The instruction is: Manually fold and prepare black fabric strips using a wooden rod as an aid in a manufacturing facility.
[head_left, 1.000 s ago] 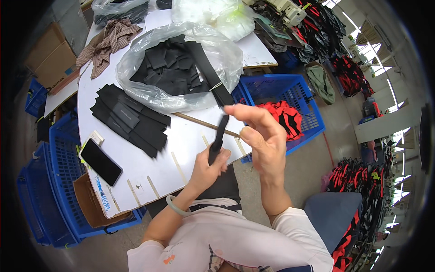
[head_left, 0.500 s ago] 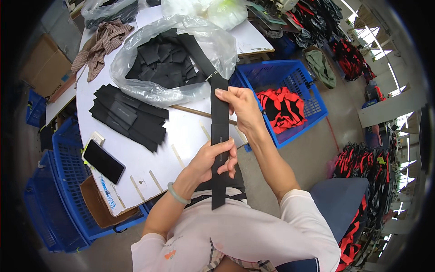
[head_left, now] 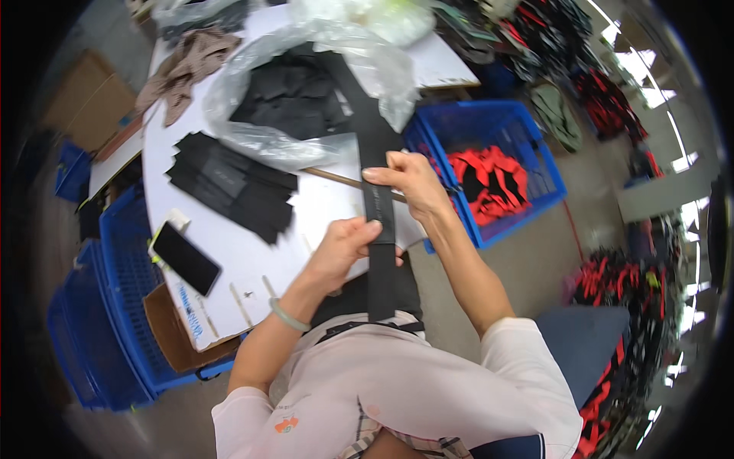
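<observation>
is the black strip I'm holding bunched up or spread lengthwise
Spread lengthwise: the black strip runs between right hand and left hand, one end extending past both.

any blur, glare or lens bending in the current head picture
Head view, upper left: blur smears the brown cloth and the bagged black pieces; head view, middle: lettering on the held black strip looks soft; head view, right: bright lights wash out to white; head view, rim: black corners, and that lit row curves.
</observation>
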`<state>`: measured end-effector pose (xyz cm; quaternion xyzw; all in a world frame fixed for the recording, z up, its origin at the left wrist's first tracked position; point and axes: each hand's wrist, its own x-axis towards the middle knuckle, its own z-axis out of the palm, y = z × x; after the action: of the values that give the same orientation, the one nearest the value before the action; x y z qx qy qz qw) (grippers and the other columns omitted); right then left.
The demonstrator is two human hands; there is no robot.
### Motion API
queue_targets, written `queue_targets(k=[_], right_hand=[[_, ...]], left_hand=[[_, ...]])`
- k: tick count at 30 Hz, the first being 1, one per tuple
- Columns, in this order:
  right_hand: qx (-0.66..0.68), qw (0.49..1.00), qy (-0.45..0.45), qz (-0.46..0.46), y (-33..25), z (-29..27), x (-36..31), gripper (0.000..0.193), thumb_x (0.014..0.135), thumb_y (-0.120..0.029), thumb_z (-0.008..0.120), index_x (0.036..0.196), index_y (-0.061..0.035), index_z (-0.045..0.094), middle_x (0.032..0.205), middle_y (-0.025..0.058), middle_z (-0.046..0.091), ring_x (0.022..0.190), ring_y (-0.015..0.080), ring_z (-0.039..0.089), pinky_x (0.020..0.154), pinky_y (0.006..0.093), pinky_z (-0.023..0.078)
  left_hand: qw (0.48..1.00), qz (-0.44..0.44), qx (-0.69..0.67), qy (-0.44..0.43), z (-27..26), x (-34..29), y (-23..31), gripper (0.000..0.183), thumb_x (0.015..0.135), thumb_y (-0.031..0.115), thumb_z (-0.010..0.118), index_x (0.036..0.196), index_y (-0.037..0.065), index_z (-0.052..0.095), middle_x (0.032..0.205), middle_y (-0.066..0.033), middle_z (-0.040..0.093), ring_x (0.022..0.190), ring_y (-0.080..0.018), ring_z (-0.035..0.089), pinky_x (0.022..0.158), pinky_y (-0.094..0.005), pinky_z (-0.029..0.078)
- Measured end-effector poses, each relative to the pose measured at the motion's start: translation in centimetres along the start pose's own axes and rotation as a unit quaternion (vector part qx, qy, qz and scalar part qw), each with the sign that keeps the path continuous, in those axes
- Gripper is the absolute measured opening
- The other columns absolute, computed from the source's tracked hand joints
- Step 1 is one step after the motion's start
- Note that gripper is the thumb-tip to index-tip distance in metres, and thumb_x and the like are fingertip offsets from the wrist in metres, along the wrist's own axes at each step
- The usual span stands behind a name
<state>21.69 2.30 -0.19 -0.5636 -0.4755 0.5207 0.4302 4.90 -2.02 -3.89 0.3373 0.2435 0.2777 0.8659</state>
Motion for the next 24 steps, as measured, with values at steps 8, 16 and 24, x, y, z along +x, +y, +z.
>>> queue_targets(k=[8, 16, 24], right_hand=[[0.197, 0.978, -0.072, -0.001, 2.3, 1.6, 0.7, 0.024, 0.089, -0.019, 0.058, 0.096, 0.0026, 0.064, 0.081, 0.0051, 0.064, 0.068, 0.0095, 0.058, 0.069, 0.0238, 0.046], [0.157, 0.983, -0.005, 0.09, 6.3, 0.7, -0.3, 0.019, 0.088, -0.018, 0.059, 0.092, -0.0008, 0.066, 0.073, 0.0029, 0.065, 0.055, 0.0035, 0.053, 0.053, 0.0158, 0.042], [0.071, 0.997, 0.032, -0.009, 4.4, 0.0, 4.2, 0.019, 0.085, -0.017, 0.062, 0.089, 0.0007, 0.067, 0.071, 0.0013, 0.062, 0.055, 0.0058, 0.05, 0.054, 0.0195, 0.041]], left_hand=[[0.903, 0.27, 0.163, 0.29, -3.4, -0.4, -2.0, 0.026, 0.088, 0.014, 0.058, 0.065, 0.007, 0.048, 0.063, 0.0085, 0.041, 0.057, -0.0013, 0.032, 0.047, -0.0204, 0.026], [0.796, 0.233, 0.221, 0.512, -14.1, -2.1, 7.4, 0.048, 0.088, 0.016, 0.057, 0.124, -0.007, 0.033, 0.062, -0.0099, 0.056, 0.037, -0.0138, 0.048, 0.035, -0.0272, 0.039], [0.755, 0.285, 0.221, 0.548, -12.7, -4.1, 5.5, 0.057, 0.09, 0.026, 0.056, 0.133, -0.002, 0.032, 0.051, 0.0002, 0.047, 0.044, -0.0065, 0.04, 0.042, -0.0209, 0.031]])
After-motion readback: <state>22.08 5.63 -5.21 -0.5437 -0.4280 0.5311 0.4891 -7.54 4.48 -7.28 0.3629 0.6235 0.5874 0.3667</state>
